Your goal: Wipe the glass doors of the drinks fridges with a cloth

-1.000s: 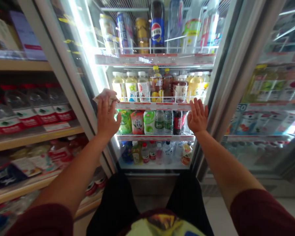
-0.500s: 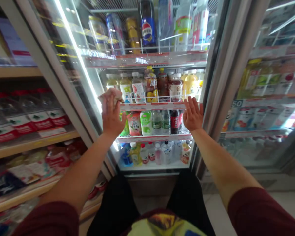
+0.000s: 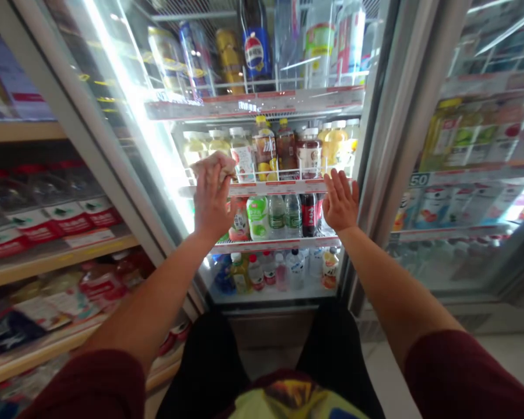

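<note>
A pale pinkish-beige cloth lies bunched beneath the fingers of my left hand, which presses it to the glass door of a lit drinks cooler. The fingers are stretched upward and part of the cloth is hidden under them. On the right side of the same glass, my right hand rests with its palm flat and fingers spread, holding nothing. Behind the glass, a shelf edge with price labels runs between the two hands.
Bottles and cans fill the cooler's shelves, among them a cola bottle. A metal door frame separates it from a second cooler on the right. Wooden shelves with packed bottles stand close on the left.
My left hand has slid the cloth to the right across the glass. My right hand stays at about the same spot, and the view has shifted slightly.
</note>
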`<state>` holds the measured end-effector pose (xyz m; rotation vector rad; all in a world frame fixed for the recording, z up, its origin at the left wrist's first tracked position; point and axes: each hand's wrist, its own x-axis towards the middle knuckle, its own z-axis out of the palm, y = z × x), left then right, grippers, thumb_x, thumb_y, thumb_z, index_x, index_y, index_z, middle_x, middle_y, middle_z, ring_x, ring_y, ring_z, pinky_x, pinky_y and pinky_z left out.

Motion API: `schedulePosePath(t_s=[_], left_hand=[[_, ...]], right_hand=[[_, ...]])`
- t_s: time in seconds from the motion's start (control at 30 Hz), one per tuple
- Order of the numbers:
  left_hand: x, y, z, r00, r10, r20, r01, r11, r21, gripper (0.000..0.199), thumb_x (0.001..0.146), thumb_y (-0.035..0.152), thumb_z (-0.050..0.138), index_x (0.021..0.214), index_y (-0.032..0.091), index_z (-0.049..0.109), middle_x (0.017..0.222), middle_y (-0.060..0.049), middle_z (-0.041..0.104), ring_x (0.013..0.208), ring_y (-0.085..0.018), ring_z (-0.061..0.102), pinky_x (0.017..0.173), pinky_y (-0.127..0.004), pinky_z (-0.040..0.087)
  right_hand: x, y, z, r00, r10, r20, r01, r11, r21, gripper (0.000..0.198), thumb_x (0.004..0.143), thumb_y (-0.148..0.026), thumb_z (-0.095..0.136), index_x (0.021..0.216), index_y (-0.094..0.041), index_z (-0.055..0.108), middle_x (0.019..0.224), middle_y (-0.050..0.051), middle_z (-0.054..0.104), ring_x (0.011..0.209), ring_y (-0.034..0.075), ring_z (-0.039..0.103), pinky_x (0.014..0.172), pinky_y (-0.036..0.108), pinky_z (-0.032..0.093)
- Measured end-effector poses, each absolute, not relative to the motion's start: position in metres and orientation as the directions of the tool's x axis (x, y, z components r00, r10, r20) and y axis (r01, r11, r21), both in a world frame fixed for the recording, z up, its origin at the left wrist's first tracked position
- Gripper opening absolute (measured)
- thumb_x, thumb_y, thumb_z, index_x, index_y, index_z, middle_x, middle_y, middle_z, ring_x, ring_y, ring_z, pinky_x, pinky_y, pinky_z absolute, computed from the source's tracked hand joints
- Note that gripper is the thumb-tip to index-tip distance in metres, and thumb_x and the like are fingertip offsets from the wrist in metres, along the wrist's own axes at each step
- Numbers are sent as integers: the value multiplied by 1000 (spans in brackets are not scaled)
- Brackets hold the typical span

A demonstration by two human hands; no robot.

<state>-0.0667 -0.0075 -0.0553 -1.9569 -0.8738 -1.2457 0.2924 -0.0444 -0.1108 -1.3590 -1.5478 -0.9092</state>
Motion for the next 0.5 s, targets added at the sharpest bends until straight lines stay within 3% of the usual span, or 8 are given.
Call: schedulePosePath(t_s=[0.27,0.5], left_hand=[[-54,-11,-41,306,171,937,801,-578,-156,51,96,31,51,146,24,52,165,-6,37,157,-33,22,130,-59,23],[-42,-19,-58,414,186,891,773,-589,-237,45,97,32,51,141,26,58,158,-6,48,152,-31,33,126,-57,34]], right_hand=[[292,-46,-111,-31,366,930,991,135,-20,59,103,-24,32,162,-25,34,165,7,40,157,27,29,129,59,23],[292,-45,-112,-36,364,931,989,147,-19,61,102,-24,32,163,-27,30,165,6,40,157,27,29,129,59,23]])
